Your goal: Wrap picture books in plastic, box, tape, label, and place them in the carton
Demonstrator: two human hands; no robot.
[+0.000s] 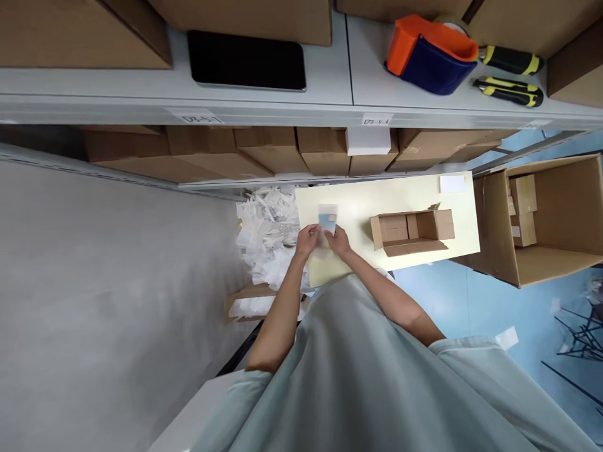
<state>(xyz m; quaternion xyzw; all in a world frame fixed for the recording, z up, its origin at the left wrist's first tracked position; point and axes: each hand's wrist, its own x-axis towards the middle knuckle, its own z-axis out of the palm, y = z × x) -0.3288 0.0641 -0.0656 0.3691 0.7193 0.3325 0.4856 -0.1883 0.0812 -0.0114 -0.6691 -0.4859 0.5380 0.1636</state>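
Observation:
Over the left part of a pale yellow tabletop [355, 199], both hands hold a small translucent plastic bag [328, 209] with something flat and light blue in it. My left hand [308, 238] pinches its left edge. My right hand [338, 241] grips the lower right side, thumb on top. The fingers cover the bag's lower part, and I cannot make out what the blue thing is. To the right of my hands an open cardboard box [414, 248] lies on the tabletop. A small white card or label [452, 184] is at the far right corner.
A heap of white plastic scraps [268, 235] lies left of the table. A large open carton [556, 220] with smaller boxes stands right. Ahead, a metal shelf [282, 113] carries cartons, a phone [247, 61], an orange-and-blue tape dispenser [431, 56] and two black-and-yellow utility knives [511, 91].

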